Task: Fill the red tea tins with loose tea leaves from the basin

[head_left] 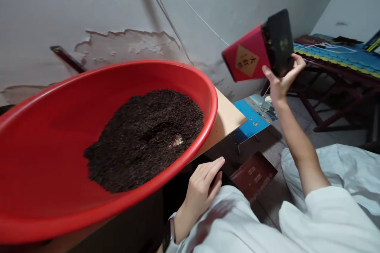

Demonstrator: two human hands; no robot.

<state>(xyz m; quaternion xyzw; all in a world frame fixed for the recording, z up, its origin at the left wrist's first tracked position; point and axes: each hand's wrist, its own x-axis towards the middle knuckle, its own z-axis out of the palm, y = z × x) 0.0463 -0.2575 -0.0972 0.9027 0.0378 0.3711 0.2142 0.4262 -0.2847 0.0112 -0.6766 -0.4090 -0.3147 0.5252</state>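
Observation:
A red basin (59,142) takes up the left side of the view, with a heap of dark, dried tea leaves (139,138) inside. A few pale green and pink bits show on the heap near the right rim. My right hand (283,81) is raised at the right, closed on a tea box (247,55). The box is tilted, red with a gold diamond label, and its black lid side (280,39) stands against my fingers. Its contents are not clear. My left hand (204,184) rests by my lap near the basin's rim, fingers extended and holding nothing.
The basin stands on a pale wooden board (227,114). Beyond it is a small blue folding table (252,116). A dark red box (255,174) lies on the floor. At right is a table with blue mats (335,55). Cables hang along the peeling wall.

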